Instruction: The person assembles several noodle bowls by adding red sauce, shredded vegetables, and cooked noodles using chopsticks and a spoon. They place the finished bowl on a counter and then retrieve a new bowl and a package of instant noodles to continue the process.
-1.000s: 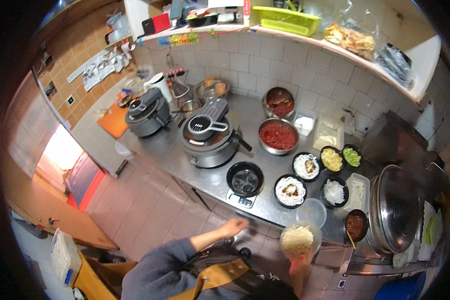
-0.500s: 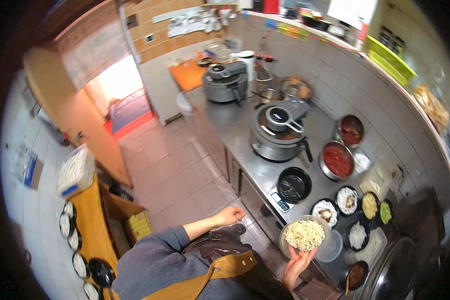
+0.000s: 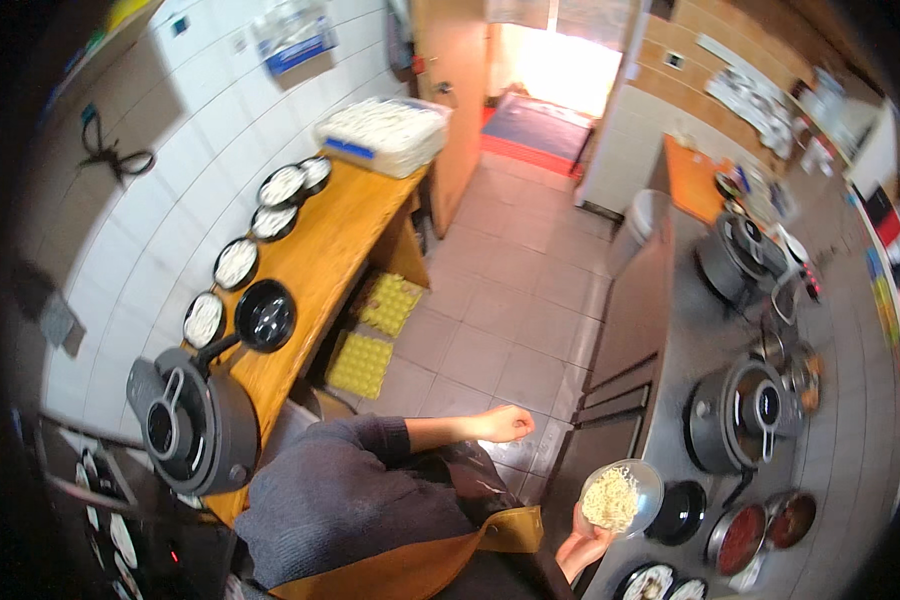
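Right hand (image 3: 582, 548) low in the view, cupped under a clear bowl (image 3: 625, 493), fingers wrapped against its underside and holding it up. Inside the bowl, a heap of pale noodles (image 3: 610, 497). Bowl hovering just off the edge of the steel counter (image 3: 850, 400), beside a small black pan (image 3: 680, 511) and near 2 pots of red sauce (image 3: 740, 535).

Left hand (image 3: 505, 424) out in front of the body, above the tiled floor (image 3: 510, 300), at the end of a grey sleeve (image 3: 350, 480). Fingers curled loosely inward, nothing held; how far closed, hard to tell from here.

Over on the right counter: a big grey lidded cooker (image 3: 735, 430) just beyond the black pan, another grey pot (image 3: 735, 260) further along, an orange board (image 3: 690, 175) at the far end.

Over on the left: a wooden table (image 3: 340, 240) against the white tiled wall. On it, a row of 5 round black trays with white filling (image 3: 235, 262), an empty black pan (image 3: 266, 315), and a grey lidded cooker (image 3: 190, 425) at the near end. At the far end, a clear tub of white noodles (image 3: 382, 135). Under the table, 2 yellow egg trays (image 3: 375, 335) on the floor.

Bright doorway (image 3: 555, 60) at the top, red mat in front.
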A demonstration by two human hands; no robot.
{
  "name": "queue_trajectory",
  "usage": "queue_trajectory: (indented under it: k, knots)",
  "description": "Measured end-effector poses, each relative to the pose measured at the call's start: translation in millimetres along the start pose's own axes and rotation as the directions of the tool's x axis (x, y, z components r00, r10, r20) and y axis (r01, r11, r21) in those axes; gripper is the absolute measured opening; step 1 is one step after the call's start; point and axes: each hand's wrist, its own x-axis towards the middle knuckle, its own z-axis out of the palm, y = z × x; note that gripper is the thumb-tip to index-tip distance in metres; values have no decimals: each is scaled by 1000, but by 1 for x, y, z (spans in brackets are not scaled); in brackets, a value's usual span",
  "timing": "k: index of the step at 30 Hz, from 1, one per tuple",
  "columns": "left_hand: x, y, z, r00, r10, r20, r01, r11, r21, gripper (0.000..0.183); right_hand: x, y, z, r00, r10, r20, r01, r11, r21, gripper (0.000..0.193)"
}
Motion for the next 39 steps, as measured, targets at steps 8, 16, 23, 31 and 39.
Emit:
queue_trajectory:
  k: [8,16,23,31,39]
  knots:
    - [-44,-25,-51,963,-102,-251,61,984,-168,26,41,30,66,957,78,281,-41,990,-137,47]
    - [-142,-65,-56,727,-278,-629,164,958,-234,26,62,60,126,768,435,470,-312,895,-318,61]
    - [-269,-31,31,373,-421,-827,118,905,-408,23,77,112,130,436,700,565,-403,714,-573,58]
    - [-371,-22,134,58,-475,-878,155,873,-462,23,17,180,120,19,877,480,-379,451,-808,58]
    - [-416,-22,139,-14,-412,-911,211,890,-405,27,-151,158,114,-299,895,333,-121,310,-943,62]
